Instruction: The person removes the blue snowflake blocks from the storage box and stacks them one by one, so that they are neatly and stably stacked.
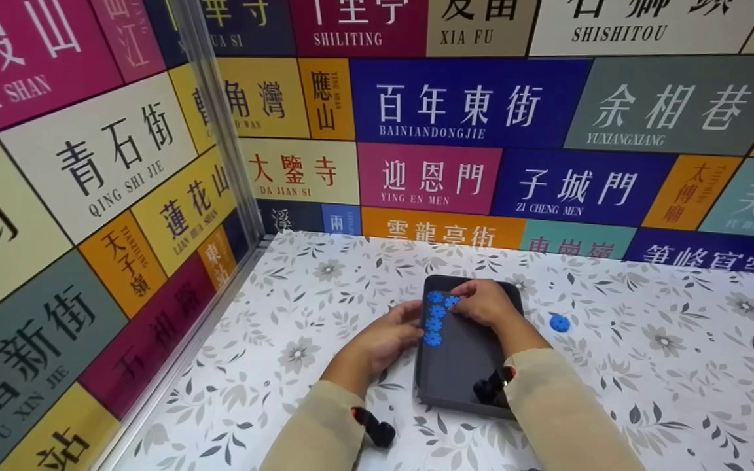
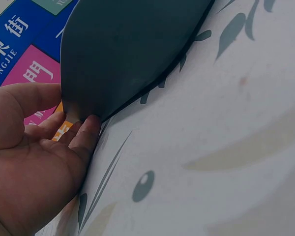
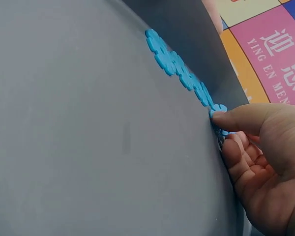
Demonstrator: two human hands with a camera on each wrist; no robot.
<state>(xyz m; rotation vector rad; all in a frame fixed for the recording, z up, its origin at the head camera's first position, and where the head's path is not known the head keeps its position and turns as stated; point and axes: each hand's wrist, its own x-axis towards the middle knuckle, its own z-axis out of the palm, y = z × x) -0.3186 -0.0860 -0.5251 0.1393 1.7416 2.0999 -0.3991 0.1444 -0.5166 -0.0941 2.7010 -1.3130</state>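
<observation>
A dark grey tray (image 1: pixel 459 373) lies on the table, with several blue snowflake discs (image 1: pixel 434 324) in a column along its left inner side. At the column's far end my right hand (image 1: pixel 487 305) pinches another blue snowflake disc (image 1: pixel 453 301) between thumb and fingers. The right wrist view shows the thumb on a disc (image 3: pixel 217 110) at the end of the row, the fingertips partly hidden behind. On the tray's left side my left hand (image 1: pixel 380 337) holds the wall. In the left wrist view its thumb meets the rim and its fingertips touch the outer wall (image 2: pixel 128 54).
A single blue snowflake disc (image 1: pixel 559 322) lies on the table to the right of the tray. The tabletop (image 1: pixel 252 392) has a leaf and flower print. Walls with coloured place-name panels (image 1: pixel 468 101) stand behind and to the left. A black camera (image 1: pixel 377 428) sits on each wrist.
</observation>
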